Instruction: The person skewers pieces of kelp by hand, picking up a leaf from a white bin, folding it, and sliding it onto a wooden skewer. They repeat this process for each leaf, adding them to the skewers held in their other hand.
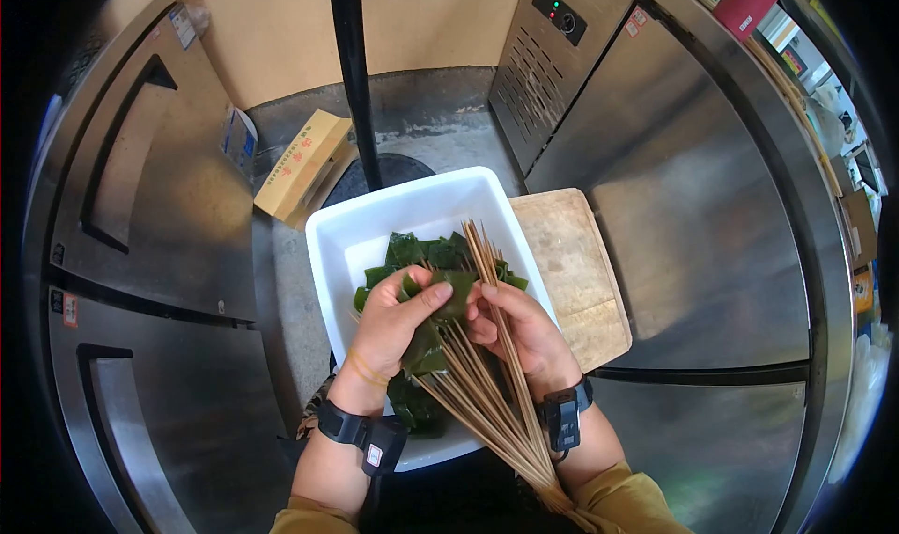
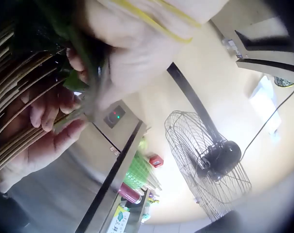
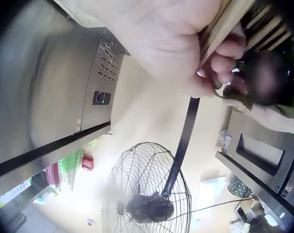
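My left hand (image 1: 382,330) pinches a folded piece of dark green kelp (image 1: 457,298), thumb on top, over a white plastic tub (image 1: 330,218). Close beside it, my right hand (image 1: 532,339) holds a few bamboo skewers (image 1: 508,339) across its palm, with thumb and fingertips right at the kelp's edge. In the right wrist view, the fingers (image 3: 223,63) curl round the skewers. More skewers (image 1: 478,384) fan out below the hands, their lower ends gathered by the right forearm. Glossy kelp pieces (image 1: 412,250) lie in the tub, partly hidden by the hands.
A wooden board (image 1: 571,263) lies right of the tub. Behind it stand a cardboard box (image 1: 304,164) and a fan's black pole (image 1: 354,85). Steel cabinets (image 1: 150,225) flank the left, and a steel fridge (image 1: 693,197) the right. A red bottle (image 1: 752,0) stands on the right counter.
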`<state>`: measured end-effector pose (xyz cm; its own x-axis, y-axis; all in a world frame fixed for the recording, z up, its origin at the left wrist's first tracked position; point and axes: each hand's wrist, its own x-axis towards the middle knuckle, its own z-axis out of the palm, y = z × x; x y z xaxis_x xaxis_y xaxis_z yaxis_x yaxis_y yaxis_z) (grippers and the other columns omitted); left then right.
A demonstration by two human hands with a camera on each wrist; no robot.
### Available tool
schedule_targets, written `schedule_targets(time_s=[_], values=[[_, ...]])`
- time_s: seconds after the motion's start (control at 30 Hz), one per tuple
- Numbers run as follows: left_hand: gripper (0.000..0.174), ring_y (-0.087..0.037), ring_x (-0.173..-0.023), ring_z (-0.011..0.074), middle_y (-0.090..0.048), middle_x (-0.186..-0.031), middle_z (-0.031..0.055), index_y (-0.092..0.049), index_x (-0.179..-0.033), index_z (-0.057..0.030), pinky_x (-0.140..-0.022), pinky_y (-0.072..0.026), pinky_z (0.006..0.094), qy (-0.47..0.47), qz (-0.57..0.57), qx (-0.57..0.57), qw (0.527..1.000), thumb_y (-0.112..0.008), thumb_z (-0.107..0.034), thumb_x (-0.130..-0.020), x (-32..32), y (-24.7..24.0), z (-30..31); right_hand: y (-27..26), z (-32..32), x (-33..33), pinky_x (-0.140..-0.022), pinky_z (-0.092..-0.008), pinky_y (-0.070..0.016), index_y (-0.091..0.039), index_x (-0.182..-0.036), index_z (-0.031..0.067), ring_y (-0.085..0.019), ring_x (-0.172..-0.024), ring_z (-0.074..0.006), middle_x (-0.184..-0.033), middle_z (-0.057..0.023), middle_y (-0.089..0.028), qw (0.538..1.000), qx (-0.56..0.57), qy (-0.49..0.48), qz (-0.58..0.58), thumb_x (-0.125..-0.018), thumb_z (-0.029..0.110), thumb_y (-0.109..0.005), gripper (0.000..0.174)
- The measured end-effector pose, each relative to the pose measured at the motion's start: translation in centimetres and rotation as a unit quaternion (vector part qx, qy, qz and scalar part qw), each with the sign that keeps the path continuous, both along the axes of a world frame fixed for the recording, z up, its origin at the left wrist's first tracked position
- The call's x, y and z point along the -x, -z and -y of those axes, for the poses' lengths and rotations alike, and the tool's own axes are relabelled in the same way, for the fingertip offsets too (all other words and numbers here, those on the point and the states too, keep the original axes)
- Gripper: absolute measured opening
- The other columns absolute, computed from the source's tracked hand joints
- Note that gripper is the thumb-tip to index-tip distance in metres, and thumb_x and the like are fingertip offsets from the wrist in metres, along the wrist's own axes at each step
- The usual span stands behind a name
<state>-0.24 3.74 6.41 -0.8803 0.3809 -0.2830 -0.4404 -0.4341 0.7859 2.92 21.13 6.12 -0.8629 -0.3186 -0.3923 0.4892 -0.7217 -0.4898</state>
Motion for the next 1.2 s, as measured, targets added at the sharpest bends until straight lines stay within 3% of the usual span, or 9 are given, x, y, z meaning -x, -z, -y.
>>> schedule_targets(time_s=[0.13, 0.2, 0.3, 0.5, 0.63, 1.03, 1.2], values=[[0.01, -0.055, -0.072, 0.0083, -0.061, -0.083, 0.0006, -0.056, -0.09, -0.0086, -0.066, -0.0481, 0.0219, -0.133, 0.041, -0.038, 0.989, -0.065, -0.011, -0.086, 0.7, 0.4, 0.0, -0.2, 0.1, 0.1, -0.054, -0.021, -0.0373, -0.059, -0.098, -0.0015, -0.045, -0.056, -0.0099, -0.073, -0.0032, -0.054, 0.999, -0.016, 0.024, 0.018, -0.091, 0.014, -0.053, 0.018], [0.01, -0.058, -0.074, 0.01, -0.062, -0.085, 0.0016, -0.056, -0.094, -0.0074, -0.067, -0.05, 0.0242, -0.134, 0.042, -0.076, 0.987, -0.063, -0.009, -0.086, 0.9, 0.5, 0.1, 0.0, 0.2, 0.0, -0.053, -0.018, -0.0374, -0.059, -0.098, 0.0001, -0.046, -0.056, -0.0073, -0.073, 0.0001, -0.053, 0.998, -0.057, 0.018, -0.011, -0.092, 0.014, -0.053, 0.017], [0.007, -0.059, -0.077, 0.0101, -0.062, -0.086, 0.0019, -0.057, -0.091, -0.0074, -0.069, -0.0508, 0.0245, -0.137, 0.046, -0.084, 0.986, -0.061, -0.004, -0.086, 1.1, 0.2, -0.6, 0.4, 0.2, -0.1, -0.053, -0.0215, -0.0367, -0.06, -0.098, 0.0004, -0.044, -0.055, -0.0097, -0.068, -0.0024, -0.052, 0.998, -0.054, 0.001, -0.032, -0.089, 0.01, -0.056, 0.014], [0.01, -0.058, -0.074, 0.0074, -0.061, -0.086, 0.0005, -0.055, -0.085, -0.0086, -0.068, -0.0494, 0.0221, -0.19, 0.014, -0.1, 0.977, -0.062, -0.002, -0.085, 1.8, 1.1, -0.6, 0.2, -0.2, -0.1, -0.044, -0.0189, -0.0339, -0.061, -0.093, 0.0066, -0.043, -0.047, -0.0074, -0.068, -0.0061, -0.058, 0.999, 0.022, -0.028, -0.019, -0.086, 0.004, -0.06, 0.007], [0.009, -0.056, -0.073, 0.006, -0.061, -0.085, 0.0001, -0.056, -0.087, -0.0068, -0.068, -0.0477, 0.0208, -0.232, -0.028, -0.087, 0.969, -0.063, -0.002, -0.085, 2.2, 0.6, -0.5, 0.8, 0.2, -0.1, -0.042, -0.0181, -0.0332, -0.062, -0.091, 0.0067, -0.042, -0.045, -0.0066, -0.07, -0.0084, -0.061, 0.997, -0.01, -0.062, -0.037, -0.086, 0.004, -0.061, 0.006], [0.009, -0.056, -0.075, 0.0064, -0.061, -0.085, 0.0005, -0.059, -0.094, -0.004, -0.068, -0.0472, 0.0211, -0.226, -0.033, -0.06, 0.972, -0.063, -0.005, -0.086, 2.3, 0.3, -0.7, 0.7, 0.5, 0.1, -0.043, -0.0168, -0.0363, -0.06, -0.087, 0.0052, -0.046, -0.044, -0.0061, -0.067, -0.0071, -0.063, 0.996, -0.048, -0.077, -0.009, -0.086, 0.006, -0.061, 0.002], [0.009, -0.06, -0.078, 0.0107, -0.065, -0.089, 0.0057, -0.057, -0.097, -0.0035, -0.071, -0.0505, 0.0246, -0.228, -0.021, -0.089, 0.969, -0.06, -0.005, -0.088, 2.4, 0.4, -0.6, 0.6, 0.4, 0.1, -0.044, -0.017, -0.0371, -0.061, -0.088, 0.0047, -0.047, -0.046, -0.0058, -0.069, -0.0068, -0.062, 0.995, -0.038, -0.087, -0.025, -0.088, 0.008, -0.06, 0.004]])
